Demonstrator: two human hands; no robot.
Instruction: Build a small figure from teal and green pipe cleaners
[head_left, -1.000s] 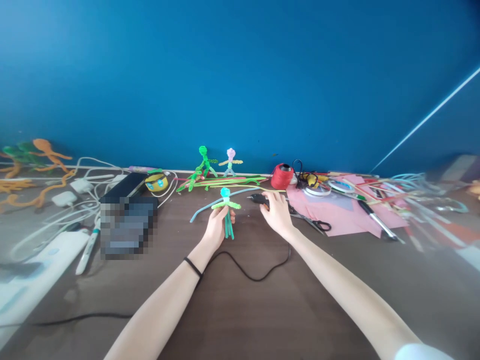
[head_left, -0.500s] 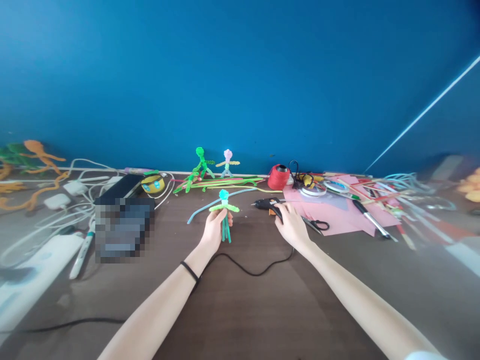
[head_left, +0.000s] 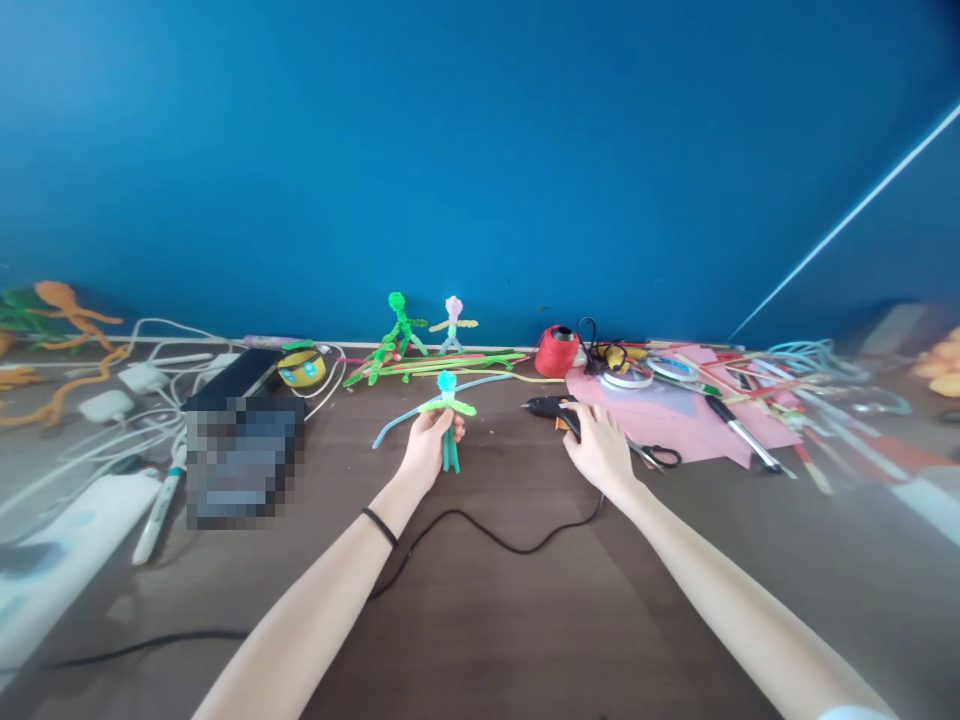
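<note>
A pipe-cleaner figure (head_left: 448, 418), with a teal head, lime-green arms and teal legs, stands upright in our left hand (head_left: 425, 447) near the middle of the brown table (head_left: 525, 620), a little in front of the far wall. Our left fingers are closed around its body, with the legs hanging below the fist. Our right hand (head_left: 600, 447) rests on the handle of a black glue gun (head_left: 553, 409) that lies on the table to the right of the figure, nozzle pointing left; the fingers are curled over the handle, but we cannot tell whether they have closed fully around it. The gun's black cord (head_left: 495, 535) loops across the table toward us. We judge that the step in hand is taking up the glue gun to work on the figure; the next move calls for a firm grasp, a lift, and bringing the nozzle to the figure with care. Both forearms stretch forward from the near edge, the left wearing a black wristband (head_left: 382, 526). Farther back stand a green figure (head_left: 398, 327) and a pale pink figure (head_left: 453, 323), with a red spool (head_left: 556, 351), scissors (head_left: 654, 455) and pink paper (head_left: 697, 425) to the right.
</note>
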